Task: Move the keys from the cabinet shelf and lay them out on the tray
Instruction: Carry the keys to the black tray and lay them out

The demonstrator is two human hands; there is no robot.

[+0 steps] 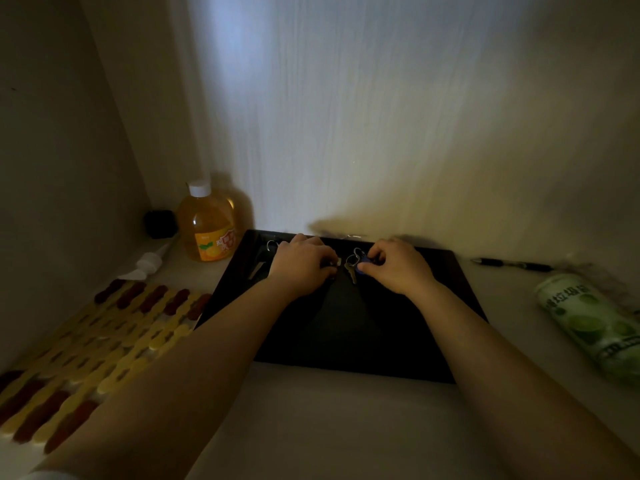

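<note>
Dim tray (398,341): left hand (301,265) and right hand (398,268) pinch half-hidden keys (351,270).

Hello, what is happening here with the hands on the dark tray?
A person is arranging keys on a black tray inside a dim cabinet. The left hand and right hand meet at the tray's far end, both fingering a bunch of keys with a blue tag. Another key ring lies at the far left of the tray. An orange drink bottle stands to the left and a pen lies to the right.
</note>
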